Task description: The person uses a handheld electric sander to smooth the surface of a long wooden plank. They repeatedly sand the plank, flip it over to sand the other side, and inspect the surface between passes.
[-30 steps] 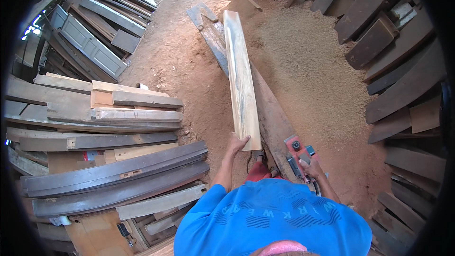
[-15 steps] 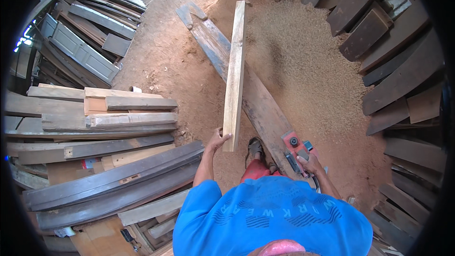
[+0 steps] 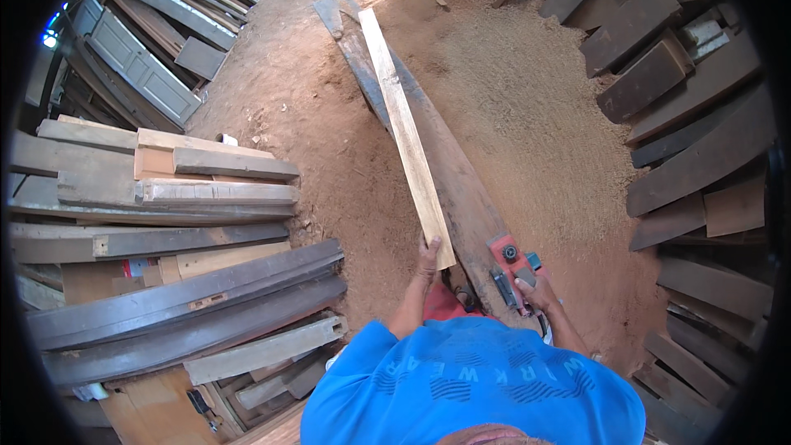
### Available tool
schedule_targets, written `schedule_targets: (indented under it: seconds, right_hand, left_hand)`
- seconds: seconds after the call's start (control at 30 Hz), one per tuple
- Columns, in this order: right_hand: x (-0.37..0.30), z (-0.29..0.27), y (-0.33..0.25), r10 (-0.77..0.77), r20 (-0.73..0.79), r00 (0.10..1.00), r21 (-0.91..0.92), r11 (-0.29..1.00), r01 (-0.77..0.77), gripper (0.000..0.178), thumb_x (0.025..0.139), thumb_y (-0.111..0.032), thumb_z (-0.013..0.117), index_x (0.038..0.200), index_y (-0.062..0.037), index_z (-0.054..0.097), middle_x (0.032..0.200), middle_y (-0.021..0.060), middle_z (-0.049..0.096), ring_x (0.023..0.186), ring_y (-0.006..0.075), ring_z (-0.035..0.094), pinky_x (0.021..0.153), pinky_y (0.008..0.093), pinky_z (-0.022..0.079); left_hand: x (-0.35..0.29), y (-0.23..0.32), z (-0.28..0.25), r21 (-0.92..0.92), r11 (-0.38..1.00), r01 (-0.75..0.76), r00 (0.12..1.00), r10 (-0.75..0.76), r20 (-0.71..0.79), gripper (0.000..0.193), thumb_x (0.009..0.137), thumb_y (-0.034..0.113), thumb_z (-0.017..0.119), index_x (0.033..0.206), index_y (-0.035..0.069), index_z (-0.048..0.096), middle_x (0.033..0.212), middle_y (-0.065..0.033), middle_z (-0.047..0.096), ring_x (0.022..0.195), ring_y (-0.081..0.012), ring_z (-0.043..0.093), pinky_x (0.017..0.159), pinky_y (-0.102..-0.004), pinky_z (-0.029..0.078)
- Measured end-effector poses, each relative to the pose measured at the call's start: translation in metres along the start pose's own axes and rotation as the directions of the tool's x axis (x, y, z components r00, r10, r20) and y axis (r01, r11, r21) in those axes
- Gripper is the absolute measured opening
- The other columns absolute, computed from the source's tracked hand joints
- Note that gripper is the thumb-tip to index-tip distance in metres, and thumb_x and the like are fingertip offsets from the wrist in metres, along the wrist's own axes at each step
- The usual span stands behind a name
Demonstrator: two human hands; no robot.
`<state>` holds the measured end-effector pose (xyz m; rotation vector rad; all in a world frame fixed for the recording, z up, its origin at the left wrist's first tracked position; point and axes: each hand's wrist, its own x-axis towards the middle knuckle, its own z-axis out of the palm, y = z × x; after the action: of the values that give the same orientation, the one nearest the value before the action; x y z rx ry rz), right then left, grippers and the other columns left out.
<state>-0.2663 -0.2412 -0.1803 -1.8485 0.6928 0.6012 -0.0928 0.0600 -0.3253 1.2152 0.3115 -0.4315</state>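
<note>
1. The left hand is gripping the pale board at its near end, the fingers closing on its left edge by the near corner.
2. The board is slanting away from the person, appearing across the wide plank — its far end is showing near the plank's far right edge, its near end beyond the left edge. Whether the two are touching, one cannot tell.
3. The right hand is holding the red planer, fingers wrapping its handle.
4. The planer is sitting at the plank's near end, toward the right edge.
5. Wood shavings are covering the ground right of the plank — dark timbers are lining them farther right.
</note>
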Motion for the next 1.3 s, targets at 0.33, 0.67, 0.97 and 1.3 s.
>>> schedule_targets:
  seconds: [0.33, 0.67, 0.97, 1.3]
  right_hand:
    - [0.007, 0.000, 0.015, 0.006, 0.025, 1.000, -0.004, 1.000, -0.006, 0.060, 0.090, -0.055, 0.066, 0.106, 0.0020, 0.071, 0.088, 0.0191, 0.072, 0.085, 0.0306, 0.071, 0.079, 0.0427, 0.053]
    - [-0.003, -0.004, -0.007, -0.054, 0.017, 0.998, 0.049, 0.997, 0.053, 0.052, 0.091, -0.048, 0.068, 0.107, 0.0019, 0.068, 0.081, 0.0149, 0.070, 0.069, 0.0237, 0.068, 0.062, 0.0393, 0.052]
    - [-0.008, -0.005, 0.022, 0.040, 0.044, 0.998, 0.011, 0.999, -0.040, 0.047, 0.092, -0.043, 0.069, 0.101, 0.0022, 0.066, 0.076, 0.0129, 0.067, 0.058, 0.0198, 0.064, 0.048, 0.0372, 0.049]
    - [-0.065, -0.017, 0.031, 0.135, 0.152, 0.979, 0.059, 0.988, -0.145, 0.032, 0.094, -0.033, 0.065, 0.100, -0.0011, 0.066, 0.071, 0.0093, 0.067, 0.054, 0.0162, 0.061, 0.043, 0.0323, 0.043]
  left_hand:
    - [-0.052, 0.096, 0.021, 0.918, 0.336, 0.210, 0.945, 0.172, -0.279, 0.123, 0.078, 0.064, 0.078, 0.161, -0.002, 0.016, 0.150, -0.0369, 0.043, 0.140, -0.0516, 0.041, 0.117, -0.0549, 0.034]
    - [0.000, 0.051, -0.042, 0.214, 0.956, 0.200, 0.979, -0.187, -0.082, 0.074, 0.086, 0.050, 0.081, 0.133, -0.003, 0.061, 0.118, -0.0109, 0.071, 0.105, -0.0202, 0.067, 0.094, -0.0350, 0.053]
    - [-0.095, -0.041, 0.002, 0.187, 0.977, 0.102, 0.979, -0.065, -0.192, 0.067, 0.092, 0.044, 0.077, 0.137, -0.001, 0.056, 0.127, -0.0123, 0.068, 0.114, -0.0243, 0.064, 0.102, -0.0386, 0.050]
    - [-0.082, -0.008, 0.054, -0.159, 0.969, 0.186, 0.973, -0.204, -0.104, 0.053, 0.099, 0.035, 0.072, 0.134, -0.002, 0.058, 0.126, -0.0091, 0.066, 0.114, -0.0189, 0.062, 0.100, -0.0353, 0.051]
